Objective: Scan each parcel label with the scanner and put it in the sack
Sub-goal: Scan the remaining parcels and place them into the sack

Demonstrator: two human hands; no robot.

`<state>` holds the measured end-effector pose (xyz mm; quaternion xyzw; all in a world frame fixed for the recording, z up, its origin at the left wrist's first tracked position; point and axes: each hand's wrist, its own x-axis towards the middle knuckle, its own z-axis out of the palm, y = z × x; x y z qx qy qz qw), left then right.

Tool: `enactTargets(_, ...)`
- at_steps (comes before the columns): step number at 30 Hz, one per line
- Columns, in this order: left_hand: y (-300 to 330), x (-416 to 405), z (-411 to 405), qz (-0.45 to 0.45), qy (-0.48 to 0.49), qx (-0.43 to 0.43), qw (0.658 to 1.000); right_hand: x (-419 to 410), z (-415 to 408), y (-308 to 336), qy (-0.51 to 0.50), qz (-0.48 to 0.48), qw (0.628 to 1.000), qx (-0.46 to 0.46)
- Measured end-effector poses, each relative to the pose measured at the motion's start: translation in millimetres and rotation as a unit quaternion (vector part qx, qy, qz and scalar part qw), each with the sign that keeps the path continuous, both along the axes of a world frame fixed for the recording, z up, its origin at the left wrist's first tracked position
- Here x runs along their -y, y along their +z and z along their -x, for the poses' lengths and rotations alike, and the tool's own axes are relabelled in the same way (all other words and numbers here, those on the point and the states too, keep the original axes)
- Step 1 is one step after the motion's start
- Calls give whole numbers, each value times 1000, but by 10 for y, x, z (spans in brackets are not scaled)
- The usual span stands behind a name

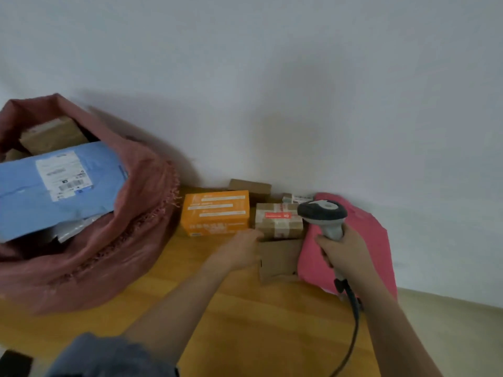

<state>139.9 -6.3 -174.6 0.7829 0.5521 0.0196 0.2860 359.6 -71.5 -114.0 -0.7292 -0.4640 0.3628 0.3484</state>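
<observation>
Brown taped box [279, 220] stood mid-table, right of the orange box [215, 212]; judged the next parcel to scan. Left hand [239, 251] reached to its near-left corner, touching; whether it gripped could not be told. Right hand [344, 254] gripped the scanner [324, 217], head above the box. Sack [130, 227], far left, held parcels. Next: expose the label.

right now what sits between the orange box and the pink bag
In the head view, a taped brown box sits between the orange box and pink bag.
</observation>
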Motion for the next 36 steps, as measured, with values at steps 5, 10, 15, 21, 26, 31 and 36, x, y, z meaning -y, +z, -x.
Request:
enactTargets(5,-606,-75,-493,61,-56,-110,990,-39,-374,-370,3,56,998,-24)
enactTargets(10,-1070,-122,-645,51,-71,-203,975,-35,-580,-661,19,87,995,-36)
enactTargets(15,-1321,73,-435,48,1,-194,980,-64,-632,-817,50,95,993,-42)
enactTargets(21,-1271,393,-70,80,75,-282,953,-127,-390,-833,72,105,988,-84)
enactTargets(26,-1075,615,264,211,209,-179,938,-156,-143,-663,102,63,989,-90)
enactTargets(31,-659,654,587,392,389,210,807,-118,85,-443,102,25,990,-95)
enactTargets(36,-204,704,815,417,373,456,692,-38,479,-121,51,-47,990,-125)
